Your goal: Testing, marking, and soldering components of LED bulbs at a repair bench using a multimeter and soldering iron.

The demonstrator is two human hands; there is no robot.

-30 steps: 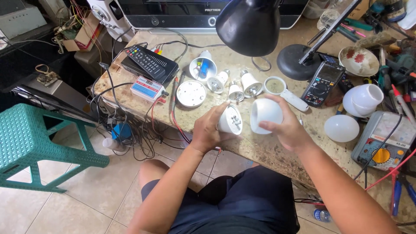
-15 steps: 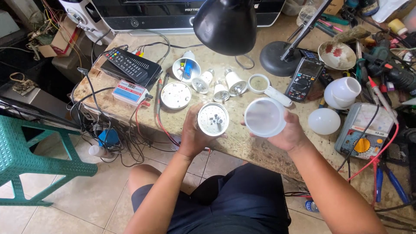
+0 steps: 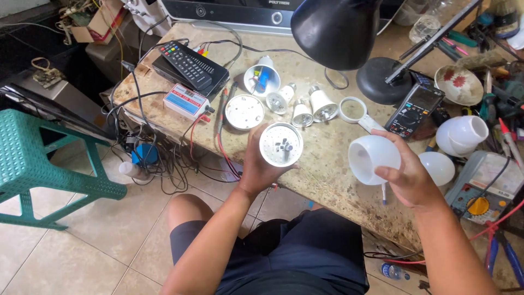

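The hands have drawn apart: the left hand (image 3: 256,169) grips the bulb base (image 3: 281,144), the right hand (image 3: 409,177) clasps the white dome (image 3: 372,158), both above the table (image 3: 327,175).

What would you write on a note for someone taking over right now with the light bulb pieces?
Left hand: holds the bulb base, its round board of small parts facing up.
Right hand: holds the white dome cover, open side toward the camera.
The two pieces are apart, held above the front edge of the stone worktable.
Done: the cover is off the base.
Left: the board is exposed and the cover is not back on.
Nearby: more opened bulb bases, a round plate, a magnifier, a multimeter, two spare domes to the right.
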